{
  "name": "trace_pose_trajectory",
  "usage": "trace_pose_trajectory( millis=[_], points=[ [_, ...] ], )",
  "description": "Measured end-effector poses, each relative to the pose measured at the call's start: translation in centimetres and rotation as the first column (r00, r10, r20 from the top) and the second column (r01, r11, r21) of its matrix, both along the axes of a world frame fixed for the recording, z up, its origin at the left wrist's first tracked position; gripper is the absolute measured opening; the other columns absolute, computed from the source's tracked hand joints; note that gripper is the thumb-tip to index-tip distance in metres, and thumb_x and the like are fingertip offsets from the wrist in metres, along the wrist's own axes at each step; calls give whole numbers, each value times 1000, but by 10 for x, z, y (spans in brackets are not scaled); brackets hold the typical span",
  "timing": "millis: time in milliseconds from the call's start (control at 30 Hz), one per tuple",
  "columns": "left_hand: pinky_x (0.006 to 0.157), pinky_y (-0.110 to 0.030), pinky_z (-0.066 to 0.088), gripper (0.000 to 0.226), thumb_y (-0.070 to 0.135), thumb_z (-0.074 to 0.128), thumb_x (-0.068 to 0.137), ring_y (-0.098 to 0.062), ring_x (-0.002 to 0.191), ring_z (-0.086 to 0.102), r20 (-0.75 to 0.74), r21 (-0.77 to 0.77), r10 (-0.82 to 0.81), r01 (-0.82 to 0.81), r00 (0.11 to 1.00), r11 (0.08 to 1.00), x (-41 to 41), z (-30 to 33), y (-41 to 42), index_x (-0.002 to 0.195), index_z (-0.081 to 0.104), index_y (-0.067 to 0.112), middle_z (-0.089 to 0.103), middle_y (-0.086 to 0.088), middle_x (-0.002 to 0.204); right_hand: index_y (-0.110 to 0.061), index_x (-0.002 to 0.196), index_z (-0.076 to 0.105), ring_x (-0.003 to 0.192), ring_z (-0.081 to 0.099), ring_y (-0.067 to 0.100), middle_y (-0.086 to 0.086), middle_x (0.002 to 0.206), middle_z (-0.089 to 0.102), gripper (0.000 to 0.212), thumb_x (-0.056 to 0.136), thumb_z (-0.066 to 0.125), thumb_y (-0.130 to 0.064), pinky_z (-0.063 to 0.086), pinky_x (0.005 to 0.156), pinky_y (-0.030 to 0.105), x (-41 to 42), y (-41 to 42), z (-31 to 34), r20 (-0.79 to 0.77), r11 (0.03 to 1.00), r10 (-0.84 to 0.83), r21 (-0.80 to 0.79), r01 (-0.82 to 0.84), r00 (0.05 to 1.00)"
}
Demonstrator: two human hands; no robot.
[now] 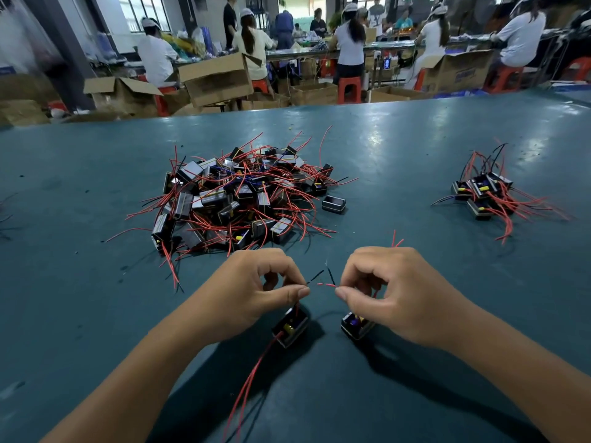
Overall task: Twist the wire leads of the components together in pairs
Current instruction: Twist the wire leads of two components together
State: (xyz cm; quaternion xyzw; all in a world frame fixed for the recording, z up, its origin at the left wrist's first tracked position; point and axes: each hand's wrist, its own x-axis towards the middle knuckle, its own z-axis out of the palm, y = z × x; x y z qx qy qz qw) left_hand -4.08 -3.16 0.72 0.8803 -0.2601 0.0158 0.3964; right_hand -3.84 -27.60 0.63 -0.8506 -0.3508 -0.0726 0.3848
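Observation:
Two small black box components lie on the green table in front of me: the left component (pixel 291 327) under my left hand (pixel 256 289), the right component (pixel 356 326) under my right hand (pixel 393 289). My left hand pinches a thin black lead (pixel 315 278) between thumb and forefinger. A red lead (pixel 326 285) is pinched in my right hand, with a black lead beside it. The lead tips point at each other with a small gap between them. Long red wires (pixel 252 375) trail from the left component towards me.
A big heap of loose components with red wires (pixel 236 199) lies at the table's middle. One single component (pixel 333 204) sits beside it. A smaller group of components (pixel 486 195) stands at the right. Other people work at benches beyond the table's far edge.

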Motion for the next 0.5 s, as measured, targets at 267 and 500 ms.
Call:
trace_pose_trajectory(
  millis=[267,500],
  points=[
    [59,-13,40,30,55,75,79,-1,65,50,-90,45,36,-32,995,998,-2,8,7,89,64,30,62,16,82,-35,98,63,94,59,7,-17,94,62,23,81,73,-46,38,77,10,12,-25,18,-105,971,75,-217,-96,992],
    [68,-13,39,39,56,75,78,5,85,51,-80,437,65,-23,995,899,-6,-2,8,99,49,37,56,19,93,-44,103,45,99,48,-6,-27,96,50,58,64,61,-85,41,80,16,13,-25,7,-29,891,-53,-452,34,998]
  ],
)
